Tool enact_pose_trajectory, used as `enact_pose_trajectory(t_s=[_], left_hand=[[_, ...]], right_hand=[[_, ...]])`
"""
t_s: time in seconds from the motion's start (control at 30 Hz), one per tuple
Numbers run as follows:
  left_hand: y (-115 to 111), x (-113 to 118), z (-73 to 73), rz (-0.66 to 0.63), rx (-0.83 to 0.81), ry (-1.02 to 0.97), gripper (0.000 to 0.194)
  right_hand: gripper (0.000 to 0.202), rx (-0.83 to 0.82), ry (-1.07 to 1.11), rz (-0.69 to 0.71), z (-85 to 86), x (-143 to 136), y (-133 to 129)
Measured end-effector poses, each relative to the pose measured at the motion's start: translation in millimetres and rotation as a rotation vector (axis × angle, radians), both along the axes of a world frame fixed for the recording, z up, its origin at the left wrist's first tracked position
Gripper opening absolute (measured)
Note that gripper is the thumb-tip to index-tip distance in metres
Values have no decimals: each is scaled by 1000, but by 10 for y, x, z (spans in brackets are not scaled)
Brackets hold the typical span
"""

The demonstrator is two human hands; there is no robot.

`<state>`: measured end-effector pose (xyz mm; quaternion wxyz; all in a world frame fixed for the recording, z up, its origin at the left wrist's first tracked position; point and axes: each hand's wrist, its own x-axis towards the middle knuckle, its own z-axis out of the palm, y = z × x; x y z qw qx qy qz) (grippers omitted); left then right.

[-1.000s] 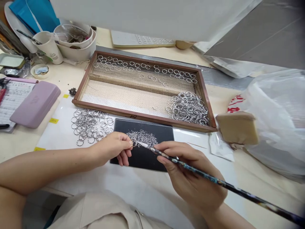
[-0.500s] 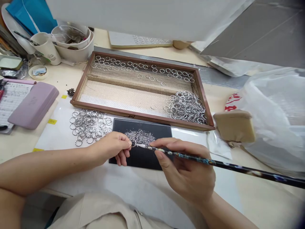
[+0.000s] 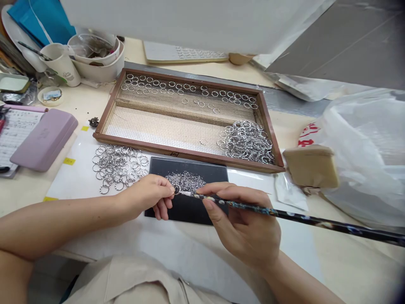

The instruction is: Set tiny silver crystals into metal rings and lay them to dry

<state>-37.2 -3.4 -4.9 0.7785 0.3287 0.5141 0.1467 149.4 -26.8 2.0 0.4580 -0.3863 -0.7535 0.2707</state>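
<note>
My left hand (image 3: 155, 192) pinches a small silver ring (image 3: 176, 190) between thumb and fingertips; the fingers partly hide it. In my right hand (image 3: 253, 232) is a long black patterned picker pen (image 3: 303, 220) with a white tip, gripped like a pencil. Its tip points left and meets or nearly meets the ring; I cannot tell which. Beneath both hands lies a black mat (image 3: 190, 211) with a heap of tiny glittering stones (image 3: 186, 180). To the left, a loose pile of silver rings (image 3: 118, 164) rests on a white sheet (image 3: 76, 185).
Behind the mat stands a wooden mesh tray (image 3: 136, 145), holding rows of rings and a ring heap (image 3: 245, 141). At left are a mauve case (image 3: 44, 139), a paper cup (image 3: 61, 63) and tubs (image 3: 101, 69). A tan block (image 3: 311, 166) and plastic bag (image 3: 363, 139) are right.
My right hand and the picker pen have shifted slightly left and up, with the tip nearer the ring. The left hand stays almost still, gripping the ring.
</note>
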Motion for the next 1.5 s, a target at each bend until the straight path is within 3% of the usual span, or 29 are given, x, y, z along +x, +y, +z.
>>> enact_pose_trajectory(t_s=[0.93, 1.17, 1.3, 1.5], left_hand=[[3, 10, 24, -4, -5, -10, 22], [-6, 11, 48, 15, -19, -15, 27], [-3, 14, 51, 22, -24, -13, 27], [-14, 6, 20, 23, -13, -28, 24]], right_hand=[[34, 28, 9, -32, 30, -4, 4], [17, -27, -196, -267, -128, 27, 4], [13, -12, -243, -227, -226, -2, 22], [13, -46, -292, -207, -222, -46, 21]])
